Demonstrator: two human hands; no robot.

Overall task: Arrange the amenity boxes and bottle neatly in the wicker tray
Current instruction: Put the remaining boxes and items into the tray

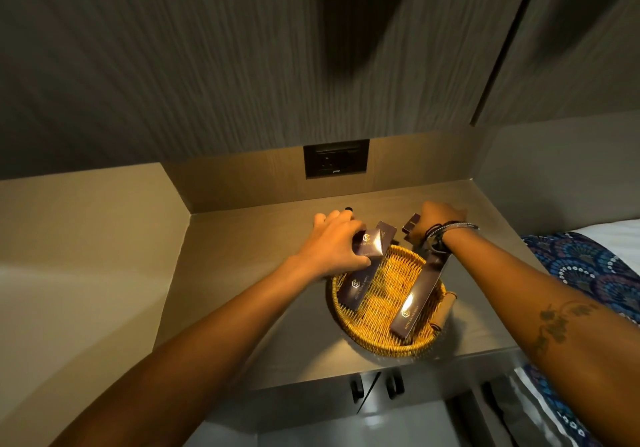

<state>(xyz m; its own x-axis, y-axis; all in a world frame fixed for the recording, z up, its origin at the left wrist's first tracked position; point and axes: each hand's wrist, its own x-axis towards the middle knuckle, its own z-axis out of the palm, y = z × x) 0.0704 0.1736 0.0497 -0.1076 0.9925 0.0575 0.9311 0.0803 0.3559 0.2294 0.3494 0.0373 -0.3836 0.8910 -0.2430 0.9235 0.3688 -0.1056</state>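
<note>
Forearms reach up from lower frame. Left hand (332, 242) grips box (369, 243) at tray (356, 337) far rim, centre frame. Right hand (438, 220) clasps small box (411, 223) behind tray. Two long boxes (417, 299) lie inside.

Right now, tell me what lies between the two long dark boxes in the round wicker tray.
Head view: only bare woven tray floor separates the left long dark box from the right one.

1. One head-worn wide-angle view looks forward and steeply down, close above the bench (242, 308).
2. It faces the back wall at 12 o'clock; both forearms enter from 6 o'clock.
3. A bed (588, 266) edges in at 3 o'clock.
</note>
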